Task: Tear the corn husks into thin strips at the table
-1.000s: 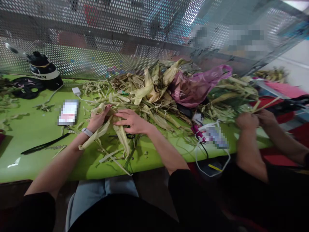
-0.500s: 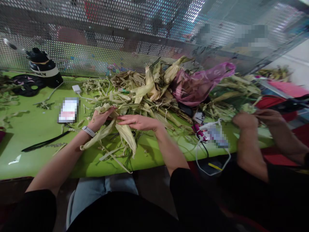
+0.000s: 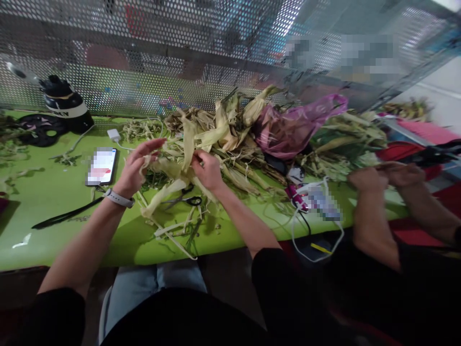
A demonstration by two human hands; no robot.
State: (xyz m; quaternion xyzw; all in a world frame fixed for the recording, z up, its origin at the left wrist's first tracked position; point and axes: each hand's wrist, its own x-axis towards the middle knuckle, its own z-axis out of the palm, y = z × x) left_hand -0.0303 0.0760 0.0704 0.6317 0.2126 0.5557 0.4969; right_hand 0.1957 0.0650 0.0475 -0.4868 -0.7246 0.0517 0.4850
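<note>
With the right hand [image 3: 206, 169] pinching the husk [image 3: 188, 144] beyond the scissors [image 3: 188, 199] on the table [image 3: 126, 240], and the left hand [image 3: 135, 167] spread beside it, a hard pull could tear the thin husk or snag its trailing ends.

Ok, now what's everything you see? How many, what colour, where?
Table: one, lime green, across middle
Perforated screen: one, grey, behind table
Bottle: one, black with pale band, back left
Holed item: one, black, beside bottle
Phone: one, white screen, left
Charger: one, white, behind phone
Strap: one, black, front left
Scissors: one pair, black, front centre
Husk heap: many, yellow to brown, back centre
Bag: one, purple, on heap's right
Looped cord: one, white, front right
Pixelated item: one, bluish, beside cord
Co-worker's hands: two, far right
Sleeves: two, black, bottom
Jeans: one pair, blue, bottom
Wristband: one, grey, left wrist
Left hand: one, by pale husks, grip unclear
Right hand: one, pinching a husk strip
</note>
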